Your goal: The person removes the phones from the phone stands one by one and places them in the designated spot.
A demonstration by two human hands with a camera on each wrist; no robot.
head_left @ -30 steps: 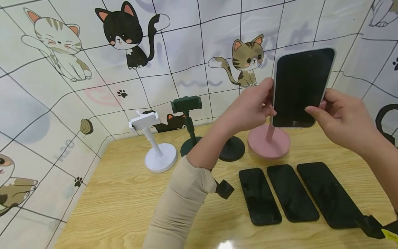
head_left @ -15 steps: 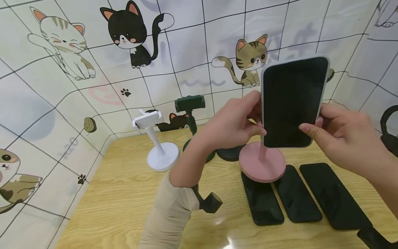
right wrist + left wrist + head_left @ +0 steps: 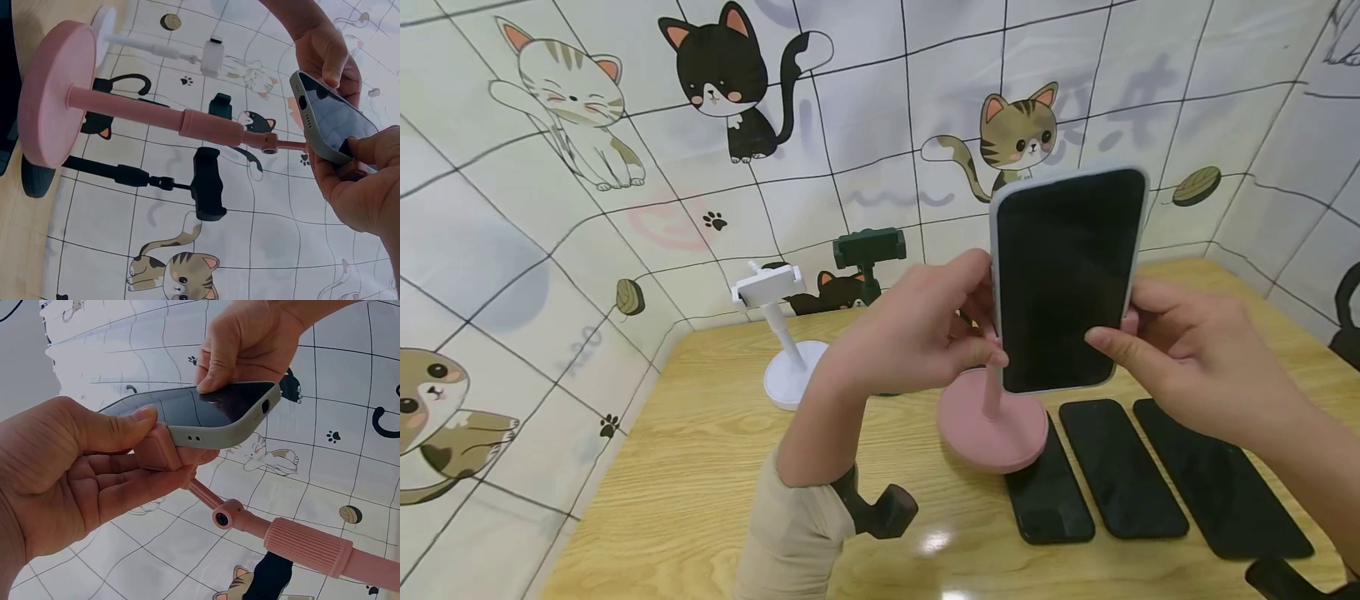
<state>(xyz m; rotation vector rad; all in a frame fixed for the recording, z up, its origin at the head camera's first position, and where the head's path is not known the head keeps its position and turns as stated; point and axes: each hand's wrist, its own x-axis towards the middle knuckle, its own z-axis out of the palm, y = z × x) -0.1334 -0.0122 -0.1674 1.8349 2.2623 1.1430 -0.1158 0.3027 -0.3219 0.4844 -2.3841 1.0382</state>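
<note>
A smartphone [image 3: 1067, 283] in a pale case stands upright, screen facing me, in the clamp [image 3: 155, 449] of a pink phone stand [image 3: 992, 429]. With my left hand [image 3: 917, 333] I grip the clamp's end and the phone's left edge, thumb in front and fingers underneath. My right hand [image 3: 1202, 358] pinches the opposite edge, its thumb on the lower screen. In the right wrist view a pink clamp end shows under that thumb. The stand's round base overlaps the leftmost phone on the table [image 3: 1052, 500]; whether they touch I cannot tell.
Two more dark phones, a middle one [image 3: 1123, 471] and a right one [image 3: 1225, 487], lie on the wooden table [image 3: 670, 467]. Behind my left arm stand a white phone stand [image 3: 769, 287], a green one [image 3: 870, 247] and a black one [image 3: 207, 184]. A cat-print sheet hangs behind.
Both hands have brought the phone and the pink stand down, leftward and closer to me. The base has come from behind the row of phones to overlap the leftmost one. The grip looks unchanged.
</note>
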